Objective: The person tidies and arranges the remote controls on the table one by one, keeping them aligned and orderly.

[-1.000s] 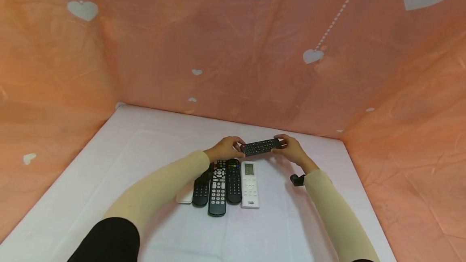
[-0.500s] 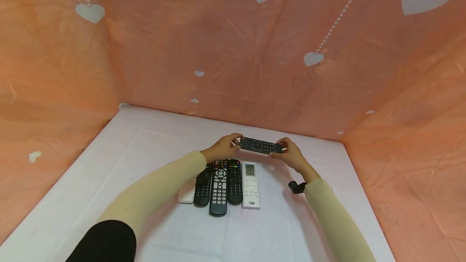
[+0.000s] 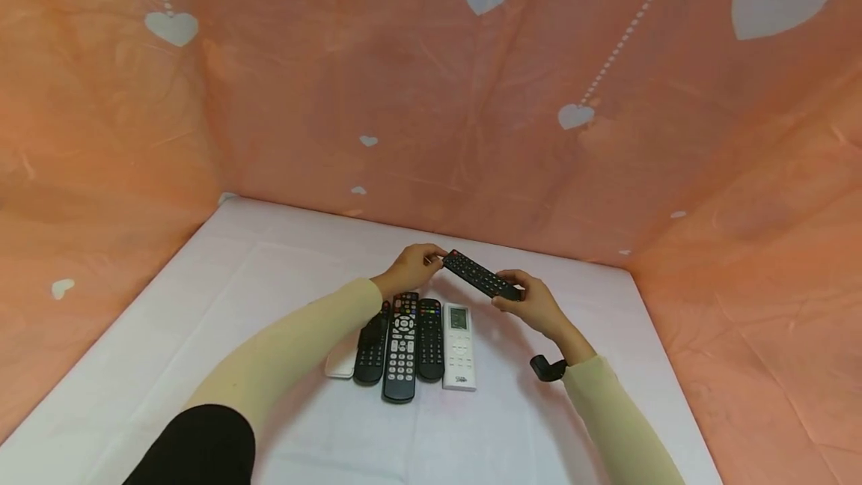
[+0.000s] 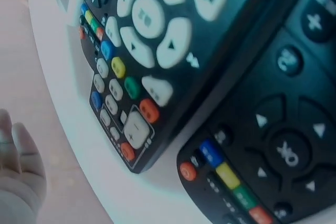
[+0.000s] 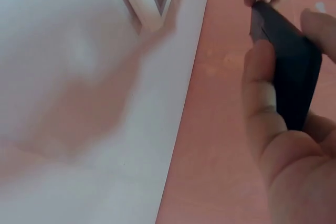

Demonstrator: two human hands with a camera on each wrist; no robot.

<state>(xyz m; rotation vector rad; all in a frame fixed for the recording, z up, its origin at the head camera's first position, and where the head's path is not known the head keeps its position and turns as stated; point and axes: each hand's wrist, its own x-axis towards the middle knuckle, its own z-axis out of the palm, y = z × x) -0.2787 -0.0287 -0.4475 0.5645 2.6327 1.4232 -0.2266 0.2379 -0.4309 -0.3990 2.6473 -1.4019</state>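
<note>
Above the table, a slim black remote control (image 3: pixel 480 274) with rows of small buttons is held between both hands, slanting down to the right. My left hand (image 3: pixel 409 266) pinches its upper left end. My right hand (image 3: pixel 535 305) grips its lower right end, thumb and fingers on opposite edges. In the right wrist view the held remote (image 5: pixel 294 66) shows a dark, plain side. Below the hands, several remotes lie side by side: a white remote with a display (image 3: pixel 459 346), a black one (image 3: pixel 431 339), a longer black one with pale buttons (image 3: pixel 400 350) and another black one (image 3: pixel 370 354).
A white flat object (image 3: pixel 342 359) lies at the row's left end, partly hidden by the left sleeve. White cloth covers the table (image 3: pixel 303 432). An orange curtain (image 3: pixel 404 96) with pale hearts encloses the back and sides. A black wrist camera (image 3: pixel 547 368) sits at the right wrist.
The held remote has turned: its right end was higher at first, then dropped, and now sits well below the left end. My right hand has moved down; the left stays nearly in place.
</note>
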